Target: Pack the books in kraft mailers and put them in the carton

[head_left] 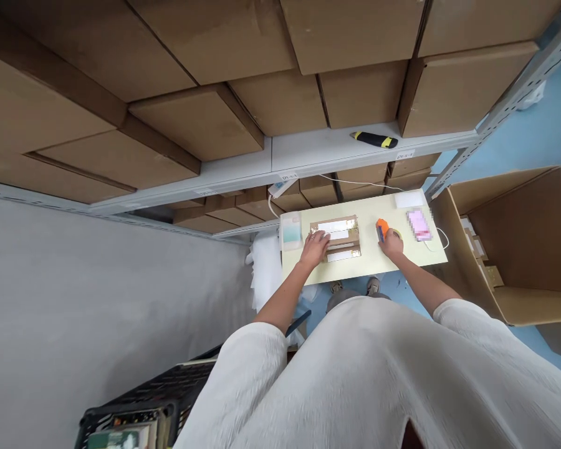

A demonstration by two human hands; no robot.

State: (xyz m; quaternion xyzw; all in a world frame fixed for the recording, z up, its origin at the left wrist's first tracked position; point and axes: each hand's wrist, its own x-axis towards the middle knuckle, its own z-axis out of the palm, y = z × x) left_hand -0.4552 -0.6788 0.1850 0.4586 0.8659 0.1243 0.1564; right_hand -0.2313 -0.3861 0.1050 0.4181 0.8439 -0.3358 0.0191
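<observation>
Small brown cardboard boxes (pixel 352 236) with white labels and shiny clear tape lie side by side on a pale yellow table (pixel 369 265). My left hand (pixel 315 248) rests on their left part, its fingers stretched out over the cardboard and the edge of a label. To the right of the boxes, my right hand (pixel 393 244) is closed around an orange tape dispenser (pixel 381 227) with a dark blue part. The dispenser is at the tabletop, apart from the boxes. My palm hides its handle.
A utility knife (pixel 374 139) lies on the metal shelf (pixel 308 149), among large cartons (pixel 275 103). On the table are a clear container (pixel 291 231), a white paper stack (pixel 409 199) and a blurred pink phone (pixel 419 224) with a cable. An open carton (pixel 523 237) stands right; a black crate (pixel 182 383) lower left.
</observation>
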